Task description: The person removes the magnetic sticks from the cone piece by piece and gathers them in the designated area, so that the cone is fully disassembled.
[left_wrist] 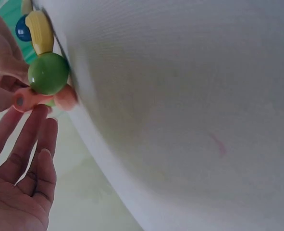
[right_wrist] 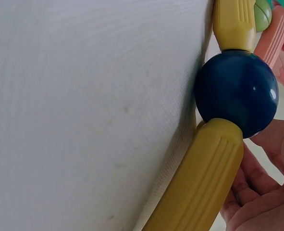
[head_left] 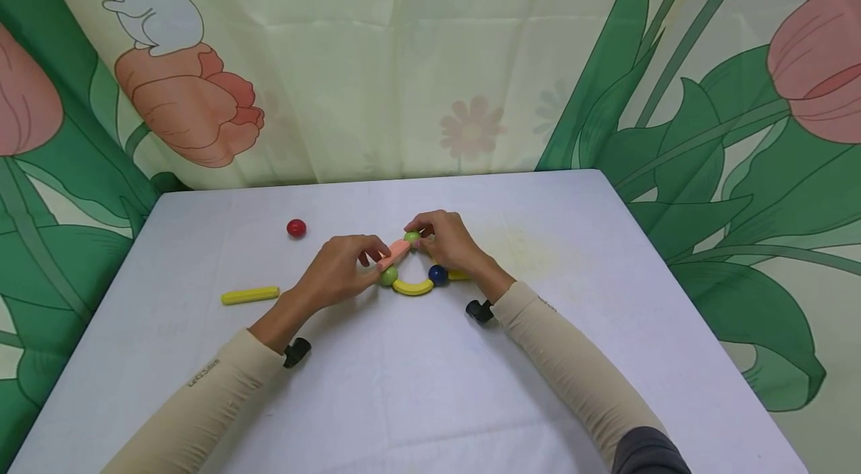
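My left hand [head_left: 346, 265] holds a pink toy stick [head_left: 395, 253] between thumb and fingers. One end of the stick meets a green ball [head_left: 389, 276]; the other meets a second green ball [head_left: 412, 238], which my right hand [head_left: 449, 238] pinches in its fingertips. From the nearer green ball a curved yellow stick [head_left: 412, 288] runs to a dark blue ball [head_left: 438, 275]. Another yellow stick [right_wrist: 199, 178] touches that blue ball [right_wrist: 238, 91] in the right wrist view, and in the head view the right hand partly covers it.
A loose yellow stick [head_left: 250, 295] lies left of the left hand. Farther back on the white-covered table [head_left: 377, 399] sits a red ball [head_left: 296, 228]. Behind the table's far edge hangs a printed curtain [head_left: 403, 100].
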Available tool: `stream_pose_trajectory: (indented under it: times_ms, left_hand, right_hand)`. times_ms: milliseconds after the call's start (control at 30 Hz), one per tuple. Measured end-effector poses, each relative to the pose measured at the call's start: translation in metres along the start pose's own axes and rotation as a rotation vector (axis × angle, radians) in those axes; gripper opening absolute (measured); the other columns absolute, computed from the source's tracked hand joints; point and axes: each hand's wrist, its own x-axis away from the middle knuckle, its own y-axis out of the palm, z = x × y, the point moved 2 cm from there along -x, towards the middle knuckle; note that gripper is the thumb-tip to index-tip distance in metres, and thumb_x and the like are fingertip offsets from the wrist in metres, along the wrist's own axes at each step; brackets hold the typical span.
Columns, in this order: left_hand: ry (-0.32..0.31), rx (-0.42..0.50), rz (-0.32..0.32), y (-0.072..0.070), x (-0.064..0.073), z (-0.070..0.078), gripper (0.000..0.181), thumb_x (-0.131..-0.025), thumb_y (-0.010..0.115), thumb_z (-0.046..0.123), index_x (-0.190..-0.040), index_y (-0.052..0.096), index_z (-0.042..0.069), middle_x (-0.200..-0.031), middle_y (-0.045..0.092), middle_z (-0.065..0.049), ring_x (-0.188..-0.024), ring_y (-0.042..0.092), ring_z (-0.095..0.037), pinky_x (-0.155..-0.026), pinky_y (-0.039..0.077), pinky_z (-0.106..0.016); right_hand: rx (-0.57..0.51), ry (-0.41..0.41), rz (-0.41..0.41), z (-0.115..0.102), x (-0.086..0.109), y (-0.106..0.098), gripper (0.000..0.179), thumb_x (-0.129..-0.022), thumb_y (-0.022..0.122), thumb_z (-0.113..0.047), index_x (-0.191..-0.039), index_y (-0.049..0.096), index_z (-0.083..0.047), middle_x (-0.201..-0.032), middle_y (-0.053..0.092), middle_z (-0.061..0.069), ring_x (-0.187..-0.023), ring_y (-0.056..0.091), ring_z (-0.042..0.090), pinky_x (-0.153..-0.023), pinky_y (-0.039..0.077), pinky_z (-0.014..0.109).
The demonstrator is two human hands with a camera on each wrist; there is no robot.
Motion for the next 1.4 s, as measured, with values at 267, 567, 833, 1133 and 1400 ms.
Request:
stream_pose_trajectory:
  times_ms: [267,567,833,1133,1400]
  left_hand:
    - [-0.022,-0.023,0.045,0.000,-0.002,0.002,0.012,-0.090,0.082,0.016,-0.102,0.079,0.018,-0.095,0.079,0.005,-0.080,0.068,-0.013,-0.073,0.055,-0.032]
    - [-0.091,0.009,0.023,0.002,-0.003,-0.007,0.016,-0.089,0.085,0.012,-0.105,0.079,0.015,-0.092,0.078,0.000,-0.079,0.066,-0.015,-0.069,0.052,-0.030]
    - [-0.138,0.051,0.010,0.002,-0.003,-0.015,0.021,-0.090,0.080,0.005,-0.109,0.079,0.012,-0.095,0.078,-0.002,-0.083,0.067,-0.017,-0.073,0.055,-0.030]
    - [-0.155,0.135,0.012,-0.010,0.005,-0.017,0.019,-0.092,0.079,0.003,-0.109,0.079,0.013,-0.103,0.079,-0.003,-0.087,0.071,-0.017,-0.083,0.062,-0.038]
    - [-0.146,0.138,0.032,-0.024,0.023,-0.025,0.020,-0.092,0.079,0.001,-0.110,0.080,0.011,-0.107,0.079,-0.005,-0.091,0.073,-0.020,-0.087,0.064,-0.044]
  right_hand:
    - [-0.015,-0.001,0.004,0.001,-0.001,0.001,0.024,-0.095,0.078,-0.004,-0.119,0.080,-0.011,-0.115,0.080,0.000,-0.105,0.075,0.019,-0.105,0.056,0.042]
    - [-0.018,0.006,0.009,0.002,0.000,0.001,0.025,-0.095,0.078,-0.004,-0.119,0.080,-0.012,-0.114,0.080,0.000,-0.104,0.075,0.017,-0.104,0.056,0.041]
    - [-0.017,0.012,0.011,0.002,0.001,0.001,0.025,-0.096,0.078,-0.004,-0.119,0.080,-0.012,-0.115,0.080,0.001,-0.105,0.075,0.018,-0.104,0.056,0.040]
    - [-0.020,0.004,0.010,0.002,0.000,0.002,0.025,-0.096,0.077,-0.003,-0.119,0.079,-0.012,-0.115,0.079,0.001,-0.104,0.075,0.017,-0.103,0.058,0.039]
    - [-0.032,0.010,0.009,0.002,0.001,0.001,0.026,-0.096,0.076,-0.001,-0.120,0.079,-0.010,-0.117,0.079,0.003,-0.105,0.075,0.020,-0.103,0.057,0.040]
